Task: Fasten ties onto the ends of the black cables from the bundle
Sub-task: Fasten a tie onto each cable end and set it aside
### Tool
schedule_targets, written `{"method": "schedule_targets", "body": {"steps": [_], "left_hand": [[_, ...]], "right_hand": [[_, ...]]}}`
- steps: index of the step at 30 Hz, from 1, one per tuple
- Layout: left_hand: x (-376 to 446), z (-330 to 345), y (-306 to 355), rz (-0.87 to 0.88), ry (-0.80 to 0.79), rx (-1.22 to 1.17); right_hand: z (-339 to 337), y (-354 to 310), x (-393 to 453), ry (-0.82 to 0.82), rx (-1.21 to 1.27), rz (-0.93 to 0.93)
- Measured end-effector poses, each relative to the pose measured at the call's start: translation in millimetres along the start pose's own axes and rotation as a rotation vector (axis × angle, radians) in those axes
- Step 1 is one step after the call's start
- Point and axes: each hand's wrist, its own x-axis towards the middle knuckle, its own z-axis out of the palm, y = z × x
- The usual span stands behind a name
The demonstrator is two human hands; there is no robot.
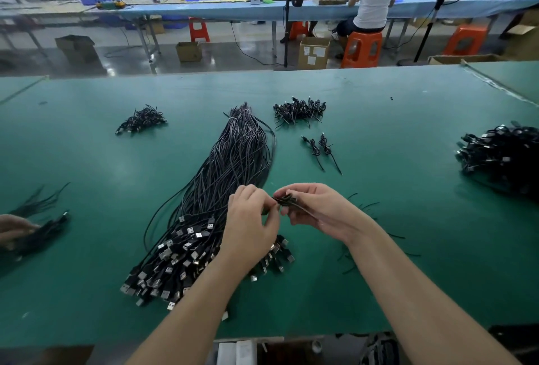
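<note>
Both bare forearms reach in from the near edge; the left hand (250, 219) and right hand (313, 208) together pinch a small coiled black cable (287, 200) between curled fingertips, held just above the green worktop (408, 137). Beneath the left hand lies the big bundle (221, 189) of black cables, plugs toward the camera. Tied coils (299, 111) sit farther back.

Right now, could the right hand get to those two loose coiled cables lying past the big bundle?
Probably yes. The two coiled cables lie on open green table ahead of the right hand, with nothing between. But its fingers already pinch a small black cable with the left hand, so that must be put down first.
</note>
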Motion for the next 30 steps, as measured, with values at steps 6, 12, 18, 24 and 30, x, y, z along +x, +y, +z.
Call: {"method": "schedule_targets", "body": {"steps": [6,12,18,24,30], "left_hand": [[6.0,0.9,-9.8,-0.717,-0.237,-0.745],[-3.8,10.7,-3.3,-0.694,-0.177,-0.788],[-9.0,12.0,3.1,0.163,0.016,0.069],[-10.1,13.2,4.7,0.168,0.048,0.136],[3.0,8.7,2.9,-0.702,-0.055,-0.619]], "right_hand": [[-1.3,6.7,-0.8,0.075,-0.455,-0.188],[1.6,8.1,1.1,0.146,-0.568,-0.169],[-0.5,8.0,5.7,0.146,-0.415,-0.026],[-4.8,10.7,2.4,0.040,-0.205,-0.001],[-4.5,5.5,-5.4,0.059,-0.438,-0.123]]}}
